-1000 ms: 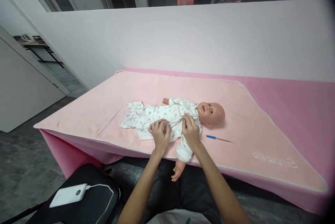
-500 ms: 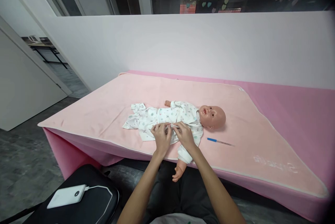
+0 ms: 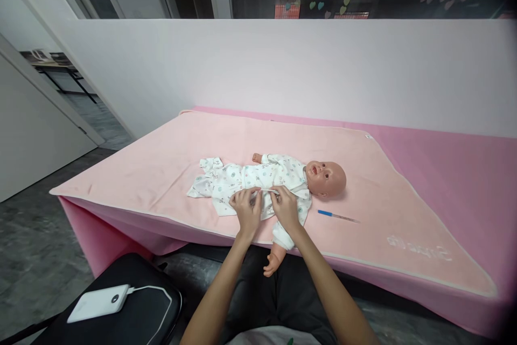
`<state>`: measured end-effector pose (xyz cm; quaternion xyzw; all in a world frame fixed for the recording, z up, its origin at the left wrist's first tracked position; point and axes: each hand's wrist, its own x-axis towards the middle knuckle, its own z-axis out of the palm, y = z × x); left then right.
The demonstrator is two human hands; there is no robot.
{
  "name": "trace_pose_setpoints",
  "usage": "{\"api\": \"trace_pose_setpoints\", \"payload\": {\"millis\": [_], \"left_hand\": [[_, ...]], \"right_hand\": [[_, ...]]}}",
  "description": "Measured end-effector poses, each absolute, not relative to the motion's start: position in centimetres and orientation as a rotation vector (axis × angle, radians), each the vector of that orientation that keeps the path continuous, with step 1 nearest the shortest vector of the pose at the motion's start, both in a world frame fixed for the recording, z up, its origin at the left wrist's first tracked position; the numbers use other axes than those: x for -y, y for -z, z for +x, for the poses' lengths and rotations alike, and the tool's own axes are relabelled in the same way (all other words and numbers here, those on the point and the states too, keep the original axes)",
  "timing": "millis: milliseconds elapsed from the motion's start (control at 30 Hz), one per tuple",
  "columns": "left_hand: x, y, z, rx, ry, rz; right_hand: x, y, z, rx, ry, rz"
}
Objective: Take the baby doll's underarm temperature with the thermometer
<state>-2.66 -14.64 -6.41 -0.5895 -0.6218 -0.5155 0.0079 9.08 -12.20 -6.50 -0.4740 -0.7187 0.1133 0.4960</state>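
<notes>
A baby doll point(image 3: 325, 177) lies on its back on a pink blanket point(image 3: 161, 167), head to the right. It wears a white printed garment point(image 3: 238, 178). One doll arm point(image 3: 273, 260) hangs over the front edge. My left hand point(image 3: 245, 209) and my right hand point(image 3: 285, 207) rest side by side on the garment's near flap at the doll's belly, each pinching a thin white tie or edge of the cloth between fingers.
A thin stick with a blue end point(image 3: 337, 216) lies on the blanket right of the doll. A pink mattress point(image 3: 464, 167) lies under the blanket, against a white wall. At lower left a black seat point(image 3: 137, 307) carries a white power bank point(image 3: 94, 302) with a cable.
My right hand has slid left from the doll's chest to meet my left hand at the belly. The fingers of both have closed on the garment's tie.
</notes>
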Motion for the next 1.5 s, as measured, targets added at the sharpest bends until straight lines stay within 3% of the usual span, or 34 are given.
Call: {"api": "trace_pose_setpoints", "payload": {"millis": [267, 400, 533, 633, 800, 933, 1133, 1500], "left_hand": [[14.0, 5.6, -4.2, 1.994, 1.689, -1.514], [11.8, 2.9, -4.4, 1.783, 1.801, -2.05], [9.5, 1.2, -2.8, 1.65, 1.401, -2.835], [8.5, 1.0, -2.0, 1.623, 1.047, -3.01], [6.2, -0.1, -2.9, 1.761, 1.018, -3.18], [3.6, -2.1, -3.7, 1.957, 1.088, -2.946], [2.1, -5.8, -2.8, 1.711, 0.57, -2.559], [4.7, -6.2, -1.6, 1.449, 0.355, -2.482]], "right_hand": [[15.6, 8.3, 15.2, 1.349, -0.005, -1.262], [17.8, 9.8, 22.2, 1.38, 0.207, -1.57], [19.0, 10.9, 27.5, 1.592, 0.279, -1.81], [19.7, 10.9, 28.9, 1.703, 0.161, -1.881], [20.9, 7.7, 28.0, 1.549, 0.027, -1.92], [20.4, 2.9, 25.5, 1.387, 0.07, -1.747], [14.6, -2.4, 19.6, 1.628, 0.122, -1.646], [2.4, -2.2, 12.2, 2.028, 0.119, -2.041]]}}
